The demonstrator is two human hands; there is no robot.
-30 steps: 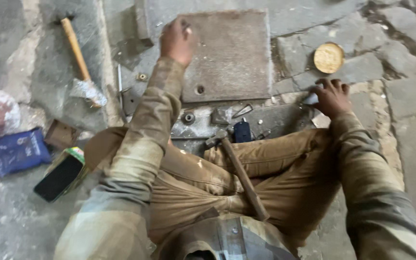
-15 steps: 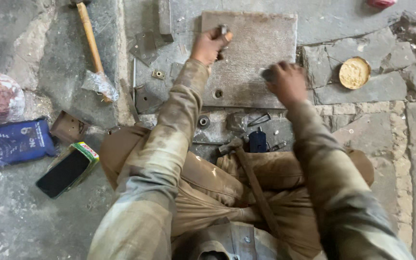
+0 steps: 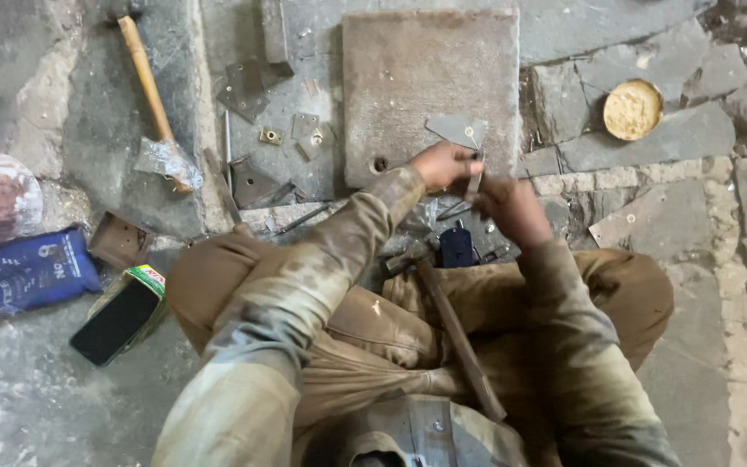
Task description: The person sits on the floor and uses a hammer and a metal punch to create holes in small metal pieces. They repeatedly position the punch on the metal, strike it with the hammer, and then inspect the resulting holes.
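Note:
I sit cross-legged on a stone floor. My left hand (image 3: 443,164) is closed on a thin grey metal piece (image 3: 458,130) that sticks up over the near edge of a square steel plate (image 3: 430,78). My right hand (image 3: 507,207) is right beside it, fingers curled at a small narrow metal strip (image 3: 475,180) between the two hands. A hammer (image 3: 447,324) with a wooden handle lies across my lap, its head near my left wrist. A small dark blue object (image 3: 457,246) lies just below my hands.
A second hammer (image 3: 150,95) lies at the upper left among several small metal scraps (image 3: 252,177). A round yellow tin lid (image 3: 632,109) sits at the upper right. A phone (image 3: 116,322), a blue packet (image 3: 26,272) and a rusty metal bracket (image 3: 118,239) lie at the left.
Both hands have drawn back from the far part of the steel plate to its near edge and come together. The left hand now holds a thin metal piece.

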